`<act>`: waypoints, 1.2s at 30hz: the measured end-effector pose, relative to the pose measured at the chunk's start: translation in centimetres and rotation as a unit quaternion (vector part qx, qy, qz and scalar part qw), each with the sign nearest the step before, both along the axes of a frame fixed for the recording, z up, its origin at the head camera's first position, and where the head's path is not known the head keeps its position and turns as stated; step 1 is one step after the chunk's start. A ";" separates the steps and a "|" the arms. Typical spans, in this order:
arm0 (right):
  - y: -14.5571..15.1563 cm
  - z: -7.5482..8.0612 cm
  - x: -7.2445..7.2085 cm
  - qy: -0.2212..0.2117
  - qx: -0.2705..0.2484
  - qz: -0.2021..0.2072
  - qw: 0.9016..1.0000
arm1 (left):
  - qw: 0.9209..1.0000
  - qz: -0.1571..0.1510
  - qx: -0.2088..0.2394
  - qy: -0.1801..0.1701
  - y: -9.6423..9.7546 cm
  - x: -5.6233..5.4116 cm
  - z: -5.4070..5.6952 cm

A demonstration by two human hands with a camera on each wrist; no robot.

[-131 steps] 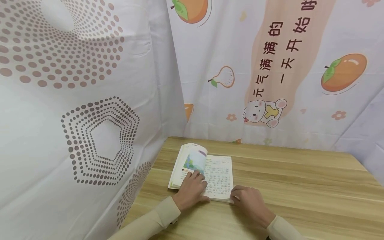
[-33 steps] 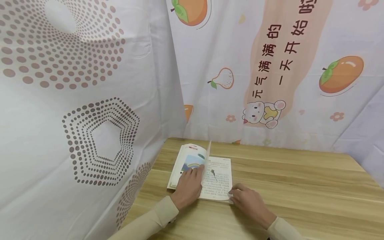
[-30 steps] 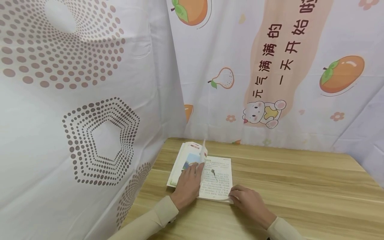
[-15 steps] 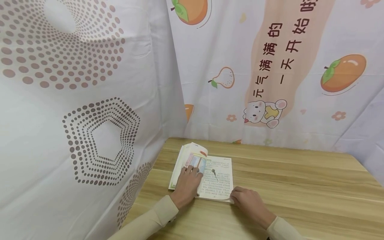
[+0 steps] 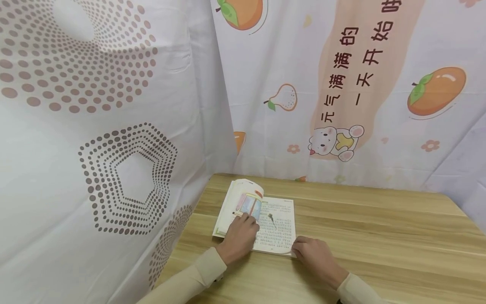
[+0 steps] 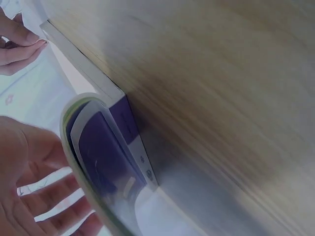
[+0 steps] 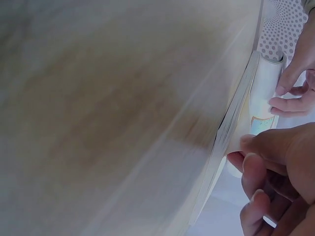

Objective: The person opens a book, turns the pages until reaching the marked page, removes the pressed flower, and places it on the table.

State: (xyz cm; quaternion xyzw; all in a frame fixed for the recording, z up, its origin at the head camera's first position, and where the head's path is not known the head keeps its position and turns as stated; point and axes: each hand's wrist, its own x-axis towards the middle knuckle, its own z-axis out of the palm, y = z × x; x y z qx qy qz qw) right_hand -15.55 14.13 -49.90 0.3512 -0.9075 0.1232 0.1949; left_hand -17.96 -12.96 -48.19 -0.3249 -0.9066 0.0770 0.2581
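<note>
An open book (image 5: pixel 279 204) lies on the table, its left pages bulging up in a curve and showing a window-like picture. On the printed right page is a small dark, stem-like shape (image 5: pixel 271 218). My left hand (image 5: pixel 239 237) rests on the lower part of the left page; in the left wrist view its fingers spread loosely behind the curled pages (image 6: pixel 78 147). At the lower right corner my right hand (image 5: pixel 314 255) pinches the page edge between thumb and fingers, and the right wrist view shows that lifted corner (image 7: pixel 240 140).
The wooden table (image 5: pixel 379 228) extends to the right of the book. A dotted white curtain (image 5: pixel 125 253) hangs close along the left side, and a fruit-patterned curtain (image 5: pixel 262 139) hangs behind the back edge.
Leaves have turned over to the left: the left page's picture went from a landscape to a rainbow to a window. The dark stem-like shape has appeared on the right page. My right hand stays at the corner.
</note>
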 end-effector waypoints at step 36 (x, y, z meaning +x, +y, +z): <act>-0.4 0.7 -1.2 -0.104 -0.068 -0.084 0.989 | 1.000 0.023 0.019 0.004 -0.2 -0.6 -1.5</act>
